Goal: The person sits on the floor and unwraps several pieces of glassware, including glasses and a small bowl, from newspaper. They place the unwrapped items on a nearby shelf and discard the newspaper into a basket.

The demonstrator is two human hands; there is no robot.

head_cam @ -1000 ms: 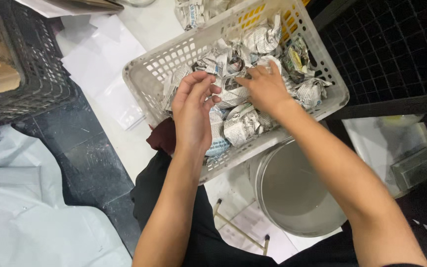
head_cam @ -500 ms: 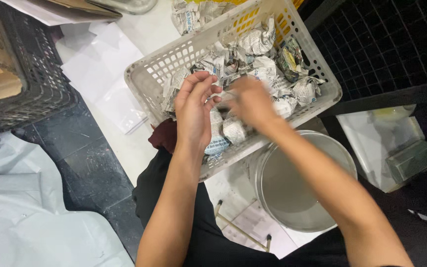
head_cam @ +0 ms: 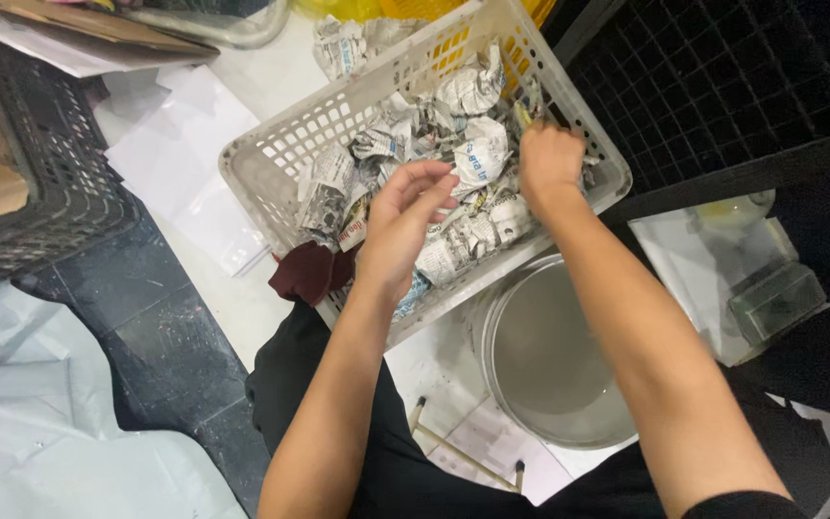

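We find the white basket (head_cam: 271,168) crammed with newspaper-wrapped bundles (head_cam: 477,154) from wall to wall, so no bare bottom shows between them. Our left hand (head_cam: 401,226) hovers over the middle, and our right hand (head_cam: 549,159) presses against the far right wall. Below the basket's near edge the metal bowl (head_cam: 549,356) stands open. A dark crate (head_cam: 50,163) blocks the left.

Floor (head_cam: 160,317) of dark and pale tiles, speckled. Left of the hands (head_cam: 401,226), white paper sheets (head_cam: 180,159) flat on the tiles, a dark mesh crate (head_cam: 60,183) beyond them. Below the left hand, crumpled pale plastic sheeting (head_cam: 40,423). Under the right hand (head_cam: 549,159), a round metal basin (head_cam: 549,351) beside the white slotted basket (head_cam: 271,163). Farther right, a clear plastic box (head_cam: 775,298) on a white sheet (head_cam: 689,264).
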